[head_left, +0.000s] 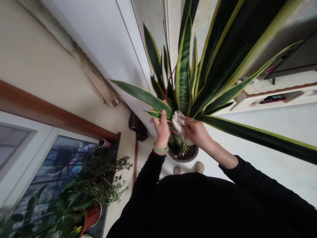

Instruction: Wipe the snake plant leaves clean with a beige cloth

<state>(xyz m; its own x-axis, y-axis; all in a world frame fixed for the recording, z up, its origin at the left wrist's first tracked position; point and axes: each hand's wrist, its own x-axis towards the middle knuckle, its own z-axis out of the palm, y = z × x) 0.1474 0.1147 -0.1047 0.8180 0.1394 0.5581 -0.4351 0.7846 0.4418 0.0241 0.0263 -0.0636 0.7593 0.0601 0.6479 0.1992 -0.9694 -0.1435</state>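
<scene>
White cloth (177, 121) in R hand (198, 133); L hand (162, 131) gripping leaf (144, 96).

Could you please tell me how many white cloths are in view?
1: the white cloth in the right hand, close to the left hand. More could be hidden behind the leaves.

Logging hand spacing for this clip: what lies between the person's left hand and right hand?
In the head view, a crumpled white cloth lies between the left hand, thumb against a leaf, and the right hand, which holds the cloth.
</scene>
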